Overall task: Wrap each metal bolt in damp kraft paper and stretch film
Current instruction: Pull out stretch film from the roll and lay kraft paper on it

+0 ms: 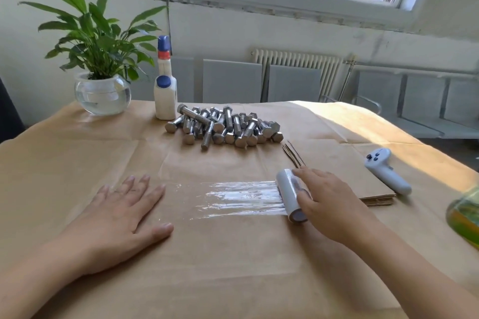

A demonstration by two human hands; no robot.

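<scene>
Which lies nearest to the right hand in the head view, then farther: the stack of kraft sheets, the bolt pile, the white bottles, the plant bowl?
From the right hand, which grips the film roll:
1. Stack of kraft sheets, just beyond it to the right.
2. Bolt pile, ahead at centre.
3. White bottles, behind the pile's left end.
4. Plant bowl, far left corner.

silver bolts, brown paper, white bottle capped blue.

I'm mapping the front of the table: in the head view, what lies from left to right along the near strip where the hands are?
Left hand pressed flat on the film's end → stretched clear stretch film → white roll of film → right hand on the roll → stack of brown kraft paper sheets → pale grey handheld controller.
</scene>
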